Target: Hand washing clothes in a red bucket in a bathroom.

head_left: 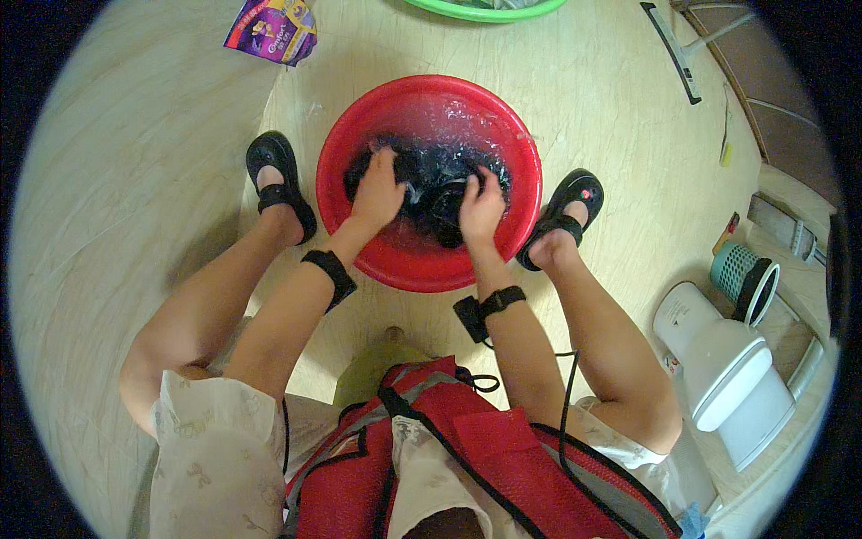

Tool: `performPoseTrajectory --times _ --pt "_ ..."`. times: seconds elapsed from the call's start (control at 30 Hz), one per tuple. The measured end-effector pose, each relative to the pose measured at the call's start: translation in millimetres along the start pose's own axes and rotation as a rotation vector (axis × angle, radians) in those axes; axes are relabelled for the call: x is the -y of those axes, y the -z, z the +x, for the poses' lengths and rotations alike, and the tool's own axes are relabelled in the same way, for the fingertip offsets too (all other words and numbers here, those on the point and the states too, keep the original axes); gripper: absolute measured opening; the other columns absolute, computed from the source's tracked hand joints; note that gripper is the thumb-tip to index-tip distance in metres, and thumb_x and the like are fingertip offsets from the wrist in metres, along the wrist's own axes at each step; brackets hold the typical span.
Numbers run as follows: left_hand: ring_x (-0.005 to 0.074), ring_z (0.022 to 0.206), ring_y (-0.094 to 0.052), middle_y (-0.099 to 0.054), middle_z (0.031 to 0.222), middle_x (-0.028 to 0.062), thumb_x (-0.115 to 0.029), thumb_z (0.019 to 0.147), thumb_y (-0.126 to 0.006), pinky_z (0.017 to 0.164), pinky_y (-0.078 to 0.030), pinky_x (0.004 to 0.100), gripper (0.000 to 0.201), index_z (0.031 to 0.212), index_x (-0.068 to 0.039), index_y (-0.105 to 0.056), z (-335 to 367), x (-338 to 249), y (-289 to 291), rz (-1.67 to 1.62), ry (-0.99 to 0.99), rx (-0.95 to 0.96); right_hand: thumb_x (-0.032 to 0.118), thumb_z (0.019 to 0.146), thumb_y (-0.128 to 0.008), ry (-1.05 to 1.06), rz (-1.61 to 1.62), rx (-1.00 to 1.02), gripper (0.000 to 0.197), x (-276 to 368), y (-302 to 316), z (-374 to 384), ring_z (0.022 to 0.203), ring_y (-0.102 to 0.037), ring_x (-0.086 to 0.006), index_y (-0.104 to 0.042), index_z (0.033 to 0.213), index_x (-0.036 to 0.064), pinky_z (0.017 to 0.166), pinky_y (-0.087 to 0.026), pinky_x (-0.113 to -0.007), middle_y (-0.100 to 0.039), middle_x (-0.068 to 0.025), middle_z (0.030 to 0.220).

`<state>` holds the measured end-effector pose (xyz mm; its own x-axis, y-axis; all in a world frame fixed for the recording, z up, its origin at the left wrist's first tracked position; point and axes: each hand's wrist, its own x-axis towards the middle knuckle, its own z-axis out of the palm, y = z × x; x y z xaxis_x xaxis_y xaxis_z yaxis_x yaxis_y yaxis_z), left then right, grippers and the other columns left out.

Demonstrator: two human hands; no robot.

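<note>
Dark wet cloth (pixel 440 208) lies in soapy water inside a round red basin (pixel 429 273) on the floor between my feet. On the left side of the basin, my left hand (pixel 379 190) is closed on the cloth, its fingertips partly sunk into it. Across from it, my right hand (pixel 482 207) has its fingers bent around the cloth's right part. Foam and small bubbles speckle the water along the far side. The cloth's shape is hard to make out, and some of it is under water.
A purple pouch (pixel 272 32) lies at the far left, and a green basin (pixel 492 13) shows at the top edge. A floor squeegee (pixel 672 54) rests at the far right. To the right are a white toilet (pixel 732 373) and a green basket (pixel 732 269).
</note>
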<state>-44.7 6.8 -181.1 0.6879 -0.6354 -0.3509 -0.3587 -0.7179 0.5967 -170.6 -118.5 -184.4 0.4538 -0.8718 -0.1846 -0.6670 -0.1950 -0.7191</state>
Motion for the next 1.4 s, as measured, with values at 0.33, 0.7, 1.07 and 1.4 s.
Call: performPoseTrajectory --times 0.33,0.7,1.07,1.4 --pt "0.0366 0.136 -0.010 -0.015 0.148 0.0111 -0.021 0.085 -0.048 0.103 -0.023 0.0561 0.056 0.137 -0.008 -0.033 -35 35 -64 0.764 -0.135 0.343 0.008 0.083 -0.042 0.586 -0.831 0.500 0.058 -17 -38 -40 0.134 -0.022 -0.0301 -0.024 0.139 0.0029 0.097 -0.039 -0.045 -0.021 -0.0138 0.146" --pt "0.0386 0.092 -0.059 -0.061 0.096 0.0223 -0.008 0.082 -0.046 0.081 -0.047 0.0468 0.023 0.103 -0.003 -0.054 11 23 27 0.347 -0.035 0.240 0.029 0.060 -0.081 0.271 -0.806 0.932 0.056 19 13 9 0.099 -0.059 -0.0324 -0.058 0.106 0.0056 0.086 -0.049 -0.041 -0.064 -0.0170 0.100" --pt "0.0286 0.076 -0.062 -0.064 0.077 0.0142 -0.012 0.080 -0.053 0.067 -0.048 0.0384 0.022 0.094 0.003 -0.060 -27 0 151 -0.232 0.012 0.153 0.001 0.069 -0.059 0.519 -0.585 0.732 0.024 39 157 2 0.088 -0.061 -0.0354 -0.065 0.091 0.0033 0.079 -0.049 -0.041 -0.063 -0.0219 0.088" --pt "0.0123 0.074 -0.061 -0.063 0.089 0.0059 -0.013 0.086 -0.050 0.067 -0.051 0.0230 0.029 0.110 -0.001 -0.058 -81 -115 290 -0.633 -0.093 0.082 -0.004 0.067 -0.057 0.654 -0.268 0.375 0.027 177 288 -11 0.081 -0.063 -0.0326 -0.065 0.092 0.0010 0.074 -0.049 -0.037 -0.063 -0.0211 0.084"
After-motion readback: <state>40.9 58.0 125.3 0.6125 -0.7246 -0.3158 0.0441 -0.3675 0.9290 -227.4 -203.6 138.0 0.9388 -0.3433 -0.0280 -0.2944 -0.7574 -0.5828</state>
